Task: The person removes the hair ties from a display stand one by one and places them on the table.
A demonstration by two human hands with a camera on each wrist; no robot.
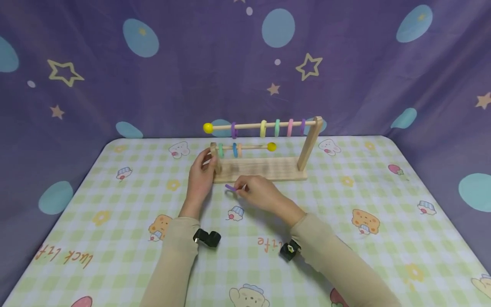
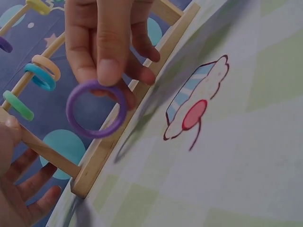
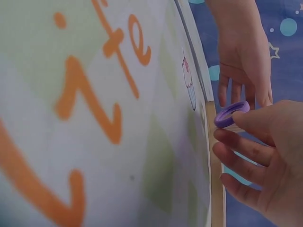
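Note:
A purple ring (image 2: pixel 71 111) is pinched between the thumb and fingers of my right hand (image 1: pixel 261 194), just in front of the rack's base. The ring looks nearly edge-on in the head view and stands as a full hoop in the left wrist view. My left hand (image 1: pixel 201 177) holds the short left post (image 2: pixel 52 153) of a wooden rack (image 1: pixel 264 169), its thumb near the post's top and its other fingers stretched out behind. On the lower rod (image 1: pixel 253 147) hang a green ring (image 2: pixel 18 106), a blue ring (image 2: pixel 40 78) and a peach ring (image 2: pixel 46 66).
The upper rod (image 1: pixel 249 126) carries several coloured rings and has a yellow ball (image 1: pixel 208 128) at its left end. Another yellow ball (image 1: pixel 271 146) caps the lower rod. A checked cloth (image 1: pixel 126 204) covers the table, and a purple curtain (image 1: pixel 215 64) hangs behind.

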